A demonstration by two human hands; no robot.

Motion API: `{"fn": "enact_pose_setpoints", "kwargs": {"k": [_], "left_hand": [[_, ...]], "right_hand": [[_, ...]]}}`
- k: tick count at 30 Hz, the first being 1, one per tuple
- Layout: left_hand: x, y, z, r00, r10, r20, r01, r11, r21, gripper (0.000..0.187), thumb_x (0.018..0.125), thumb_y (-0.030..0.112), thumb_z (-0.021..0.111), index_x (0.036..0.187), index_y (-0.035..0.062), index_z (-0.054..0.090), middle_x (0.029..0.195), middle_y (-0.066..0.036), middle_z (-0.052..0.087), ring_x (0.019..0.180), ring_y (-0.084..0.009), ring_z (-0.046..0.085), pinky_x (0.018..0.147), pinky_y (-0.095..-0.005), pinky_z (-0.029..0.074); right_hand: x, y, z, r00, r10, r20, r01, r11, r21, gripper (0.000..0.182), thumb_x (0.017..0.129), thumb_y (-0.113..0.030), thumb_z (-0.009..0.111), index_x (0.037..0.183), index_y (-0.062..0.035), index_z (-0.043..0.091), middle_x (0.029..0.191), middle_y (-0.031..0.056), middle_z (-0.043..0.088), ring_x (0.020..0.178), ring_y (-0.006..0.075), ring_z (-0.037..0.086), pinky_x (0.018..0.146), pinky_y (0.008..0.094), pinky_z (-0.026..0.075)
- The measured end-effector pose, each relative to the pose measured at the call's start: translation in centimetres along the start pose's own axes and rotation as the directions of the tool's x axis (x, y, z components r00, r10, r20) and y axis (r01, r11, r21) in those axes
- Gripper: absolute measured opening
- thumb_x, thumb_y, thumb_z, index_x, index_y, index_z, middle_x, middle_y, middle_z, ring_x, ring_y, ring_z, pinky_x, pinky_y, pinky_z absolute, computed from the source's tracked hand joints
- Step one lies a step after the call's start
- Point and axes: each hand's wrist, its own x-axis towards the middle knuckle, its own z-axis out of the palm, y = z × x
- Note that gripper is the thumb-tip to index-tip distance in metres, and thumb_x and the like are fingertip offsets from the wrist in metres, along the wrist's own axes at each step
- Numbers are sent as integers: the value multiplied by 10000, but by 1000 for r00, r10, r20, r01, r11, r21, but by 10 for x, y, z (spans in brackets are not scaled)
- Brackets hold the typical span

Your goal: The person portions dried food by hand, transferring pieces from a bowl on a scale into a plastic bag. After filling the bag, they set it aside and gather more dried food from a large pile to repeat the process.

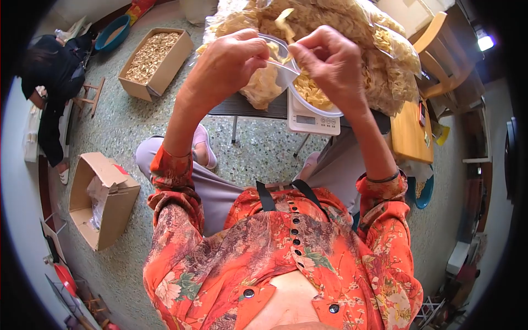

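My left hand (234,59) is closed on the rim of a clear plastic bag (282,74), with pale dried slices inside it. My right hand (330,60) is pinched just right of the bag; a pale yellow slice (285,25) stands up beside its fingertips. Below my right hand, a round plastic bowl (334,112) of yellow slices (311,92) rests on a white digital scale (313,124). A filled clear bag (262,91) lies on the dark table's edge, left of the scale.
Filled bags (385,71) are piled behind and right of the bowl. A wooden stool (412,132) stands at right. On the floor at left are a carton of dried slices (154,58) and an open carton (124,192). Another person (55,71) sits at far left.
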Motion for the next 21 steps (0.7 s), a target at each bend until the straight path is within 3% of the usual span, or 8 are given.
{"fn": "enact_pose_setpoints", "kwargs": {"k": [3, 7, 10, 12, 13, 16, 18, 21], "left_hand": [[-4, 0, -8, 1000, 14, -3, -14, 1000, 14, 114, 863, 83, 735, 930, 18, 669, 948, -127, 675, 799, -338, 665, 725, -400, 542], [-14, 4, -6, 999, -28, -32, 32, 990, 136, 93, 872, 91, 727, 919, 42, 663, 928, -112, 664, 806, -348, 666, 709, -420, 538], [-21, 12, -8, 998, -34, -52, 43, 983, 178, 80, 878, 95, 723, 900, 50, 660, 922, -100, 662, 788, -340, 667, 696, -424, 535], [-26, 11, -10, 997, -41, -70, 54, 979, 199, 83, 886, 106, 720, 904, 52, 659, 917, -96, 663, 776, -338, 666, 683, -425, 529], [-28, 11, -12, 997, -33, -68, 48, 974, 222, 90, 881, 105, 727, 908, 53, 659, 909, -97, 665, 773, -334, 666, 679, -421, 527], [-32, 5, -20, 998, -32, -49, 43, 971, 235, 113, 867, 106, 748, 915, 57, 657, 888, -99, 668, 763, -328, 664, 674, -413, 522], [-32, 1, -25, 999, -35, -39, 43, 973, 226, 131, 859, 108, 761, 919, 60, 655, 876, -101, 669, 756, -326, 663, 671, -409, 519], [-31, 5, -35, 995, -87, 44, 75, 974, 214, 239, 820, 128, 821, 955, 58, 636, 883, -99, 690, 754, -302, 672, 687, -407, 530]], "right_hand": [[6, 5, 17, 990, -108, 96, 123, 979, -165, 139, 884, -116, 776, 909, -4, 698, 762, 156, 706, 664, 228, 700, 630, 353, 540], [13, 8, 16, 953, -180, 244, 249, 924, -291, 163, 924, -173, 735, 929, -13, 710, 789, 145, 720, 688, 254, 708, 673, 368, 548], [12, -8, 13, 939, -88, 334, 135, 984, -119, 231, 953, -246, 710, 965, -17, 728, 888, 176, 746, 768, 307, 732, 725, 391, 562], [7, -15, 13, 902, 102, 420, -45, 989, -143, 253, 941, -256, 728, 1017, -16, 712, 934, 190, 754, 856, 352, 741, 764, 419, 567], [3, -8, 19, 924, -54, 378, 122, 980, -158, 268, 926, -248, 742, 1059, -21, 692, 945, 193, 755, 887, 365, 740, 775, 432, 567], [3, 4, 29, 907, -210, 366, 297, 933, -201, 345, 890, -198, 766, 1162, -38, 627, 964, 206, 747, 940, 402, 730, 811, 465, 565], [10, 9, 34, 894, -3, 448, 191, 906, -377, 340, 882, -137, 751, 1172, -38, 605, 946, 212, 739, 948, 410, 724, 838, 474, 564], [14, 13, 36, 912, -11, 410, 165, 925, -342, 298, 887, -99, 726, 1157, -56, 608, 923, 210, 732, 934, 419, 719, 836, 489, 558]]}}
